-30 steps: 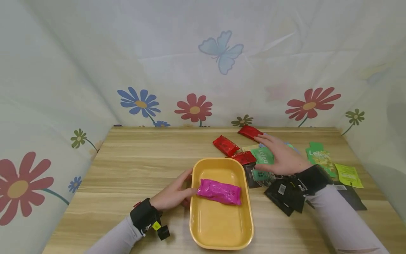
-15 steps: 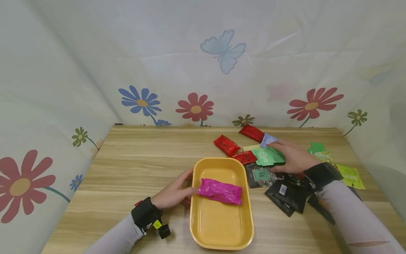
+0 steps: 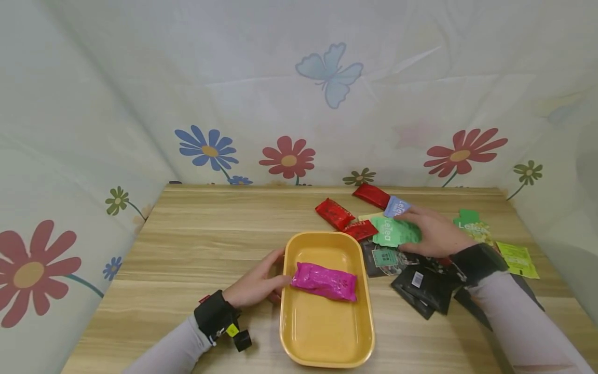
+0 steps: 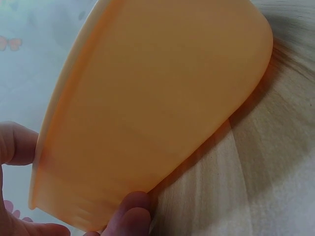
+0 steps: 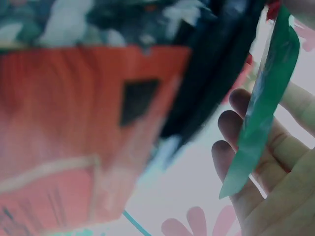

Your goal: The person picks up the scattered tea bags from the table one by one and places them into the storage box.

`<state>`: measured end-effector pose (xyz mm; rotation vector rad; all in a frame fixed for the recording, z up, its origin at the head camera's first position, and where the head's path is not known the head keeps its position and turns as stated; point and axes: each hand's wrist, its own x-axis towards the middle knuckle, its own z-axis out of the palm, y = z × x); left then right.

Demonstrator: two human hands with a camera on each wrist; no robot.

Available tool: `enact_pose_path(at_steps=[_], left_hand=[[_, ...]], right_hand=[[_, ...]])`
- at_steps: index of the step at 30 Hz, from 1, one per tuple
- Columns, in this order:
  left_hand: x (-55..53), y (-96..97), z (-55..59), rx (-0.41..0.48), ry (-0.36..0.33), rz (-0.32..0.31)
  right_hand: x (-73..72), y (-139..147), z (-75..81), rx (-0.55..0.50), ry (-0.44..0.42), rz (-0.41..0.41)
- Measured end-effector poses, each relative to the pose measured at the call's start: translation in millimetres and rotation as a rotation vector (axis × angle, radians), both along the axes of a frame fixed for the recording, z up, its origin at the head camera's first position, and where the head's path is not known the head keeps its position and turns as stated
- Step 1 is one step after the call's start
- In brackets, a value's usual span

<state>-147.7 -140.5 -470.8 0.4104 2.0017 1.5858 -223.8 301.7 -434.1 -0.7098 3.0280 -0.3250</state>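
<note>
My left hand (image 3: 254,284) grips the left side of a yellow plastic tray (image 3: 329,330). In the left wrist view its thumb lies at the rim and fingertips (image 4: 133,214) touch the tray's lower edge. A shiny magenta packet (image 3: 324,282) lies inside the tray. To the right, my right hand (image 3: 434,234) pinches a green LeTea sachet (image 3: 392,232) above the pile of packets. The right wrist view shows this green sachet (image 5: 268,98) edge-on against the fingers. A blue LeTea sachet (image 3: 397,206) lies just beyond the fingertips.
Red packets (image 3: 334,214) lie behind the tray. Black sachets (image 3: 427,285) and a dark printed one (image 3: 385,258) lie right of it. Farther right are another green sachet (image 3: 472,226) and a yellow-green one (image 3: 517,258). A floral curtain (image 3: 280,93) borders the wooden table (image 3: 210,223).
My right hand has come down onto the pile, moved slightly right and taken hold of the green sachet, whose near end has tilted. The left hand and tray have stayed put.
</note>
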Motion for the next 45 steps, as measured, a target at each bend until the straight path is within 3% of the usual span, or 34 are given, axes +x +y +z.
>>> enact_pose_path(at_steps=[7,10,14,22,29,34,38,45], left_hand=[[-0.1,0.0,-1.0,-0.002,0.013,0.001],[0.9,-0.4,-0.1,-0.002,0.012,-0.003],[1.8,-0.3,1.5,0.004,0.006,-0.001],[0.8,0.8,3.8,0.002,0.019,0.006],[0.3,-0.1,2.1,-0.030,0.038,0.006],[0.6,-0.1,-0.4,-0.028,0.032,0.005],[0.7,1.0,-0.7,-0.026,0.036,0.003],[1.5,0.5,-1.7,-0.023,0.034,0.006]], right_hand=[[18.3,-5,23.8,-0.048,0.125,-0.014],[31.4,-17,35.6,-0.106,0.192,0.023],[54.5,-47,48.4,-0.201,0.236,0.133],[102.7,-109,63.8,-0.285,0.182,0.299],[131.4,-137,71.6,-0.302,0.150,0.353],[140.6,-141,67.2,-0.260,0.051,0.375],[137.7,-135,58.5,-0.218,-0.003,0.335],[108.3,-105,46.5,-0.198,0.109,0.227]])
